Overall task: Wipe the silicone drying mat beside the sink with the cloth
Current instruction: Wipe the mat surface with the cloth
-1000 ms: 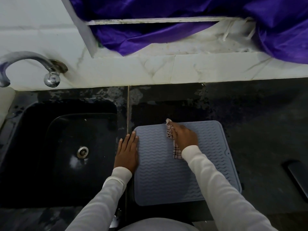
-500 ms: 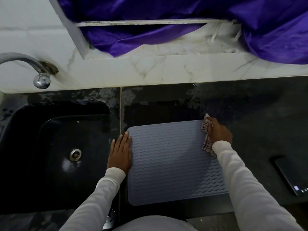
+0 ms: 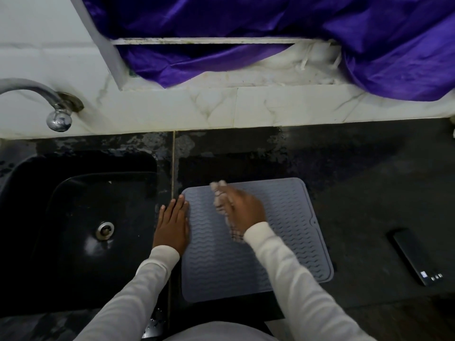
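A grey silicone drying mat (image 3: 290,217) with a wavy ribbed surface lies on the dark counter, just right of the black sink (image 3: 81,232). My right hand (image 3: 243,209) grips a checked cloth (image 3: 220,201) and holds it against the mat's far-left part; both are blurred by motion. My left hand (image 3: 172,225) lies flat with straight fingers on the mat's left edge, partly on the counter strip between mat and sink.
A metal tap (image 3: 46,102) juts from the marble wall above the sink. A dark phone (image 3: 416,257) lies on the counter right of the mat. Purple fabric (image 3: 246,28) hangs over the ledge behind the counter.
My right hand has swept the cloth from the mat's far-right corner back leftward to its far-left part. My left hand has stayed on the mat's left edge.
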